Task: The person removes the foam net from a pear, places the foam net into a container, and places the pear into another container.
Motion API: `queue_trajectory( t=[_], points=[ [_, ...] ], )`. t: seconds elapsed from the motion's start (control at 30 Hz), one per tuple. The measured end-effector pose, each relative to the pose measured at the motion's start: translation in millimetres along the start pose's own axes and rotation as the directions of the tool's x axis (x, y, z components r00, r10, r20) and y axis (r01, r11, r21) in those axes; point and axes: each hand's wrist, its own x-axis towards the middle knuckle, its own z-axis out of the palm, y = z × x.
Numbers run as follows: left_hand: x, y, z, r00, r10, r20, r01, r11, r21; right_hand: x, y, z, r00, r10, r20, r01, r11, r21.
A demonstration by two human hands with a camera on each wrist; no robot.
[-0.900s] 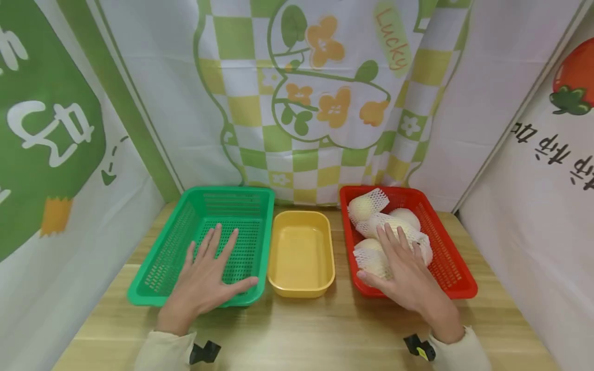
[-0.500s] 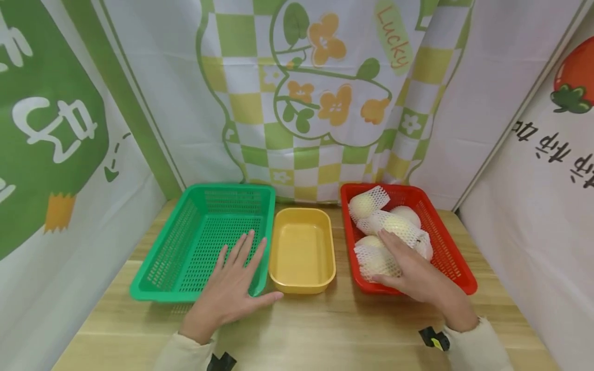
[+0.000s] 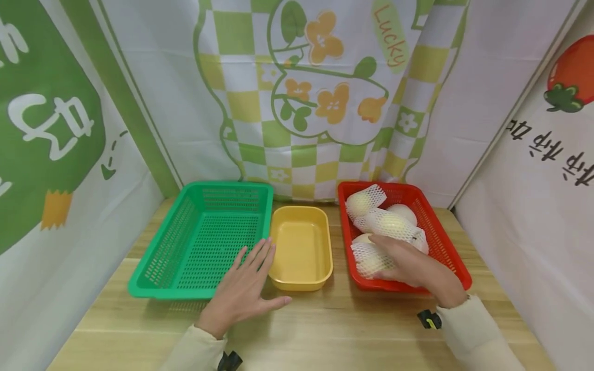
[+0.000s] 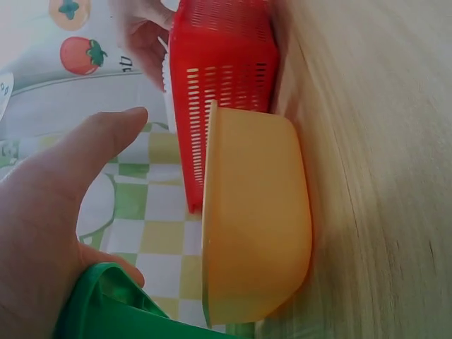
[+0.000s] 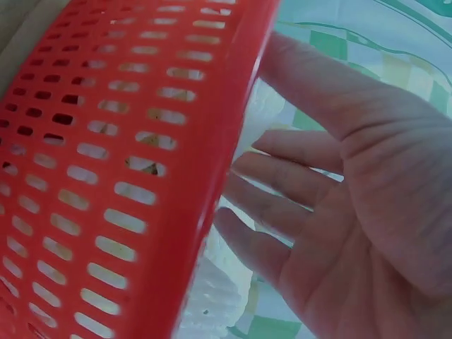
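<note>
My right hand [image 3: 413,265] reaches into the red basket [image 3: 344,216], its thumb and fingers loosely curved beside the front pale fruit in a white foam net [image 3: 366,260]. In the right wrist view the basket's slotted side covers most of the fruit, and the fingertips [image 5: 236,236] are right at the rim. Several more net-wrapped fruits [image 3: 392,224] lie behind it. My left hand [image 3: 243,288] holds nothing; its fingers are straight and spread over the front right corner of the green basket [image 3: 169,293], the thumb pointing toward the yellow container [image 3: 301,247].
All three containers stand in a row on a wooden table [image 3: 320,330], the yellow one between the two baskets. A checked, printed curtain [image 3: 306,165] hangs right behind them. White printed cloth walls [image 3: 520,206] close off both sides.
The right hand has come down from above the fruits to the front one, its fingers curving more. The left hand has slid right from over the green basket's middle to its front right corner.
</note>
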Motion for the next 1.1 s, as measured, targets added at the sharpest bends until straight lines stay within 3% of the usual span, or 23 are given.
queue_trajectory(
  t=[0.2,0.53,0.77,1.1],
  points=[
    [-0.4,-0.3,3.0,1.0,0.008,0.008,-0.008,1.0,0.018,11.1,-2,-1,0.991,0.077,0.109,-0.074,0.997,-0.028],
    [-0.1,-0.3,3.1,1.0,0.002,0.016,-0.002,1.0,0.026,22.3,-10,-1,0.983,0.134,0.127,-0.123,0.989,-0.086],
    [0.6,-0.7,2.6,1.0,-0.002,0.018,0.002,1.0,0.024,30.0,-14,1,0.946,0.28,0.165,-0.261,0.957,-0.128],
    [1.9,-0.3,2.9,1.0,0.003,0.008,-0.004,0.999,0.046,34.1,-11,7,0.929,0.302,0.215,-0.271,0.949,-0.164]
  ],
)
